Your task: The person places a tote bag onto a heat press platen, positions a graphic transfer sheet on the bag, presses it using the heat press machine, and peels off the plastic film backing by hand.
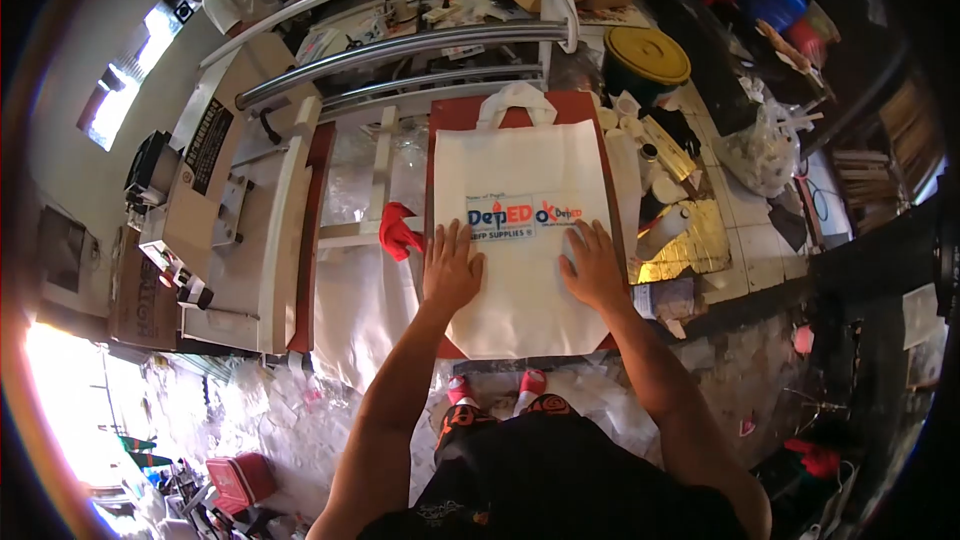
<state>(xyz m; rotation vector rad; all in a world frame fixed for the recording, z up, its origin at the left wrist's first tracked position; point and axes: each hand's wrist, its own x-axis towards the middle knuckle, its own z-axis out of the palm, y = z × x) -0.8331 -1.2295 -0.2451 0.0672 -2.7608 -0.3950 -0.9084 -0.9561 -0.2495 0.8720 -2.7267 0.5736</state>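
Note first a pale machine (pixel 185 180), with metal bars spanning beyond the work. In front, a red platen (pixel 572 107), exposed in strips along far and right edges. On top, find a white bag (pixel 523 285), laid flat and nearly smooth, reaching from about the platen's near edge to a little short of the far edge. Looks like thin nonwoven cloth: probably light, soft, limp once lifted, with just enough body for lying square. Likely to skid or pucker under a sideways push; hardly breakable. See left hand (pixel 452 265) and right hand (pixel 595 265) resting palms down across the bag's two sides, a bit nearer the platen's near edge than its far one, with fingers stretched forward, gripping nothing. Just outside the platen's left edge, near the left hand, spot a red cloth (pixel 400 230). Between fingertips, read coloured print (pixel 520 215), "DepED" in it; cannot tell wet from dry, so best left unrubbed. At the platen's far edge, a cloth loop handle (pixel 518 92): good for carrying, too floppy for squaring up. For shifting flat, take both far corners of the bag, pinching lightly, pulling evenly.
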